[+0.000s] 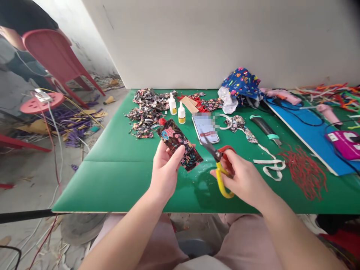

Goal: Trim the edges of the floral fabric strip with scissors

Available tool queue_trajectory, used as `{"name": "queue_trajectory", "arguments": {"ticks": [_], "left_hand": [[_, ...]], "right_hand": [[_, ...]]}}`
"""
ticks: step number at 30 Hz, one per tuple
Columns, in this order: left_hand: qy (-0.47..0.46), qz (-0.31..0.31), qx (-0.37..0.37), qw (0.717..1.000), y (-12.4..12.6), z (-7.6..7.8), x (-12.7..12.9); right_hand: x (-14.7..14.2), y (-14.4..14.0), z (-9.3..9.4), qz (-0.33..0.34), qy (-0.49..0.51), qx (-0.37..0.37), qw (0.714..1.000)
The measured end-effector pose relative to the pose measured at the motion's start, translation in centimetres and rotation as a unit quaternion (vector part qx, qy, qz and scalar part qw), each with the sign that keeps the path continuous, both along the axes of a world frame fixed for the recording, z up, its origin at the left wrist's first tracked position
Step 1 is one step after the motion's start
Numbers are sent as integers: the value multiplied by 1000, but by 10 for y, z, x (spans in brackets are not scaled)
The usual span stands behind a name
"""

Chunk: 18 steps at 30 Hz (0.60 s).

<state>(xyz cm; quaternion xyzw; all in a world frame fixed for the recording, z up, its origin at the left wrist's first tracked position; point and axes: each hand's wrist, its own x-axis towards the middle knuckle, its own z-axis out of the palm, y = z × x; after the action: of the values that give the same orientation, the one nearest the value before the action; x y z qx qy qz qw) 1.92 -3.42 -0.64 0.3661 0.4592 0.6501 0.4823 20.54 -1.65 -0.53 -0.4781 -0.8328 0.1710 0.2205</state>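
Observation:
My left hand (164,168) holds a long piece covered in dark floral fabric (179,143) above the green table (112,183); a small red bit shows at its far end. My right hand (242,178) grips scissors (221,163) with one red and one yellow handle, blades pointing up and left, close to the fabric piece's right edge. A phone (205,128) lies flat on the table just behind the scissor tips.
Two small glue bottles (177,108) stand behind the phone, beside a heap of floral fabric scraps (144,112). A utility knife (266,129), white ribbon (271,165), red threads (305,170), blue board (306,131) and pink device (344,142) lie right. A red chair (56,56) stands left.

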Motion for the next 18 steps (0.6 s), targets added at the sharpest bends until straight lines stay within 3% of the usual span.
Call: {"name": "queue_trajectory", "arguments": {"ticks": [3, 7, 11, 18], "left_hand": [[22, 29, 24, 999, 1, -2, -2], [49, 56, 9, 997, 0, -2, -7], [90, 73, -1, 993, -1, -2, -10], [77, 65, 8, 995, -1, -2, -8]], "right_hand": [[5, 2, -6, 14, -53, 127, 990], [9, 4, -13, 21, -103, 277, 955], [7, 4, -11, 24, -116, 319, 940], [4, 4, -9, 30, -116, 322, 939]]}}
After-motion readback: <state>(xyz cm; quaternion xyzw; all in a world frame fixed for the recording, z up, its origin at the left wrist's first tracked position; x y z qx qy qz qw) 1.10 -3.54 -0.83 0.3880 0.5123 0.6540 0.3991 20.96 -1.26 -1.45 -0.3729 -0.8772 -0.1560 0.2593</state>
